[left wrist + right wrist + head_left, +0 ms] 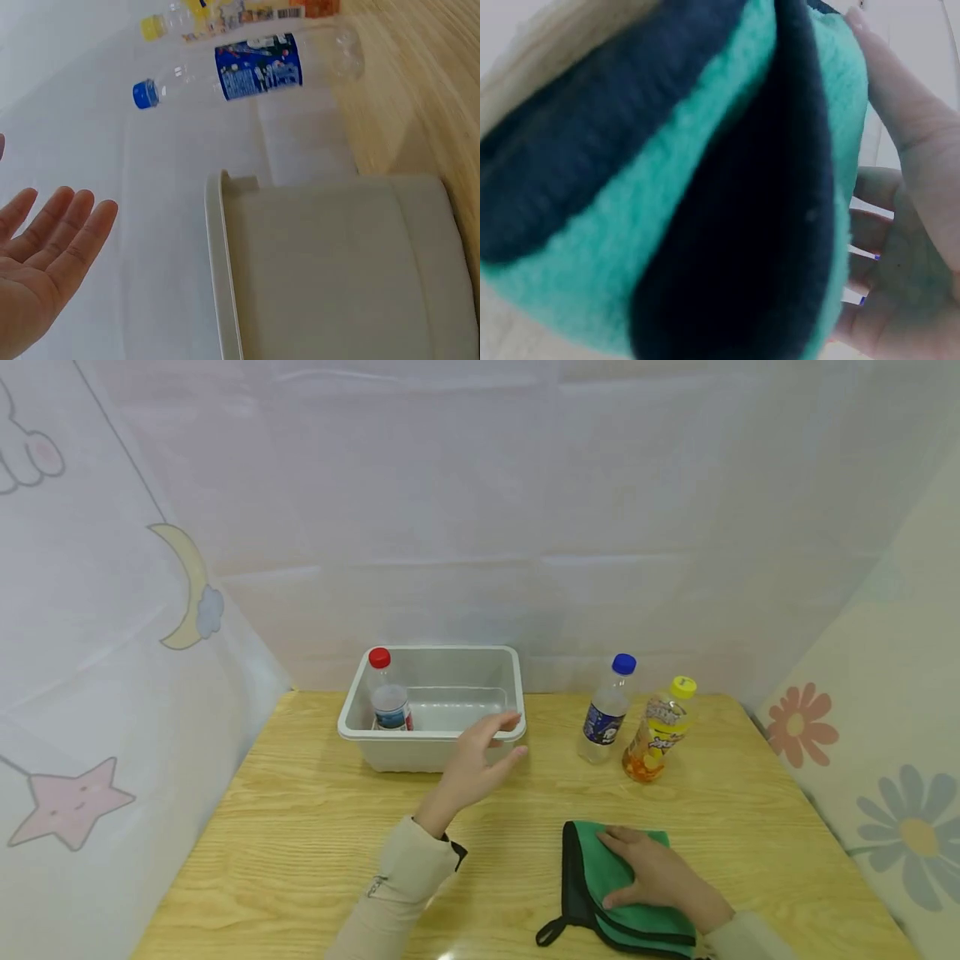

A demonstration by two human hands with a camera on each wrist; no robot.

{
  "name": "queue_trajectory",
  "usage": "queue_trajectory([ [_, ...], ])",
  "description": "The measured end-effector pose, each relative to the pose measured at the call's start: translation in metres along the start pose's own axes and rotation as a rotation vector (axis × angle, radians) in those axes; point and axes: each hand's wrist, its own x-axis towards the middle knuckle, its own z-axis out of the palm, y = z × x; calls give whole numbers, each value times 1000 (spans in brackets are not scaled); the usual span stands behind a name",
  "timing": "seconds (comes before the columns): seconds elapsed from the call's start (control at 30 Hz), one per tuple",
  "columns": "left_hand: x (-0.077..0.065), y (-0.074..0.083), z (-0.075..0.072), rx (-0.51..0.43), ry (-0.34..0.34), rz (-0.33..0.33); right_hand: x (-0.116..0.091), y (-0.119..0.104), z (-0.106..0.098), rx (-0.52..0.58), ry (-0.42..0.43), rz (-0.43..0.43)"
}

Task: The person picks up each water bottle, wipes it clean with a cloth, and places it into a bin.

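My left hand [474, 764] is raised in front of the right end of a light grey plastic basin [408, 754], fingers extended and holding nothing. In the left wrist view, its palm and fingers [71, 232] show beside the basin. A red-capped clear bottle [391, 697] stands in the basin's left end, leaning slightly. My right hand [656, 870] rests on a folded green towel [592, 864] with black edging and a hanging loop. Thumb and fingers are spread over the cloth; in the right wrist view, the towel [840, 97] hides the fingertips.
Right of the basin stand a blue-capped bottle [602, 718] with a dark blue label and a yellow-capped bottle [656, 739] with orange contents low down. The wooden table [300, 827] meets a pale cloth backdrop [435, 527] behind and at both sides.
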Motion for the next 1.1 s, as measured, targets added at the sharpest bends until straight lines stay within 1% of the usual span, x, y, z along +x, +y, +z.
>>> queue_trajectory([
  [0.13,17,2,8,16,-63,-36,1,-1,4,-8,3,8],
  [0.23,29,2,14,31,-101,-83,2,-1,6,-30,-3,26],
  [0.33,41,-2,22,44,-127,-139,3,-1,8,-37,-11,45],
  [0.43,50,-8,31,31,-142,-174,3,-2,6,-40,-15,50],
  [0.47,53,-9,34,20,-143,-189,3,-3,6,-39,-17,53],
  [0.57,61,-12,43,-2,-139,-208,3,-5,4,-40,-25,57],
  [0.63,66,-12,50,7,-139,-227,3,-7,3,-32,-30,61],
  [0.87,86,-17,71,88,-127,-283,4,-8,2,-23,-24,54],
  [1.1,100,-21,87,87,-120,-341,5,-7,2,-42,-23,36],
])
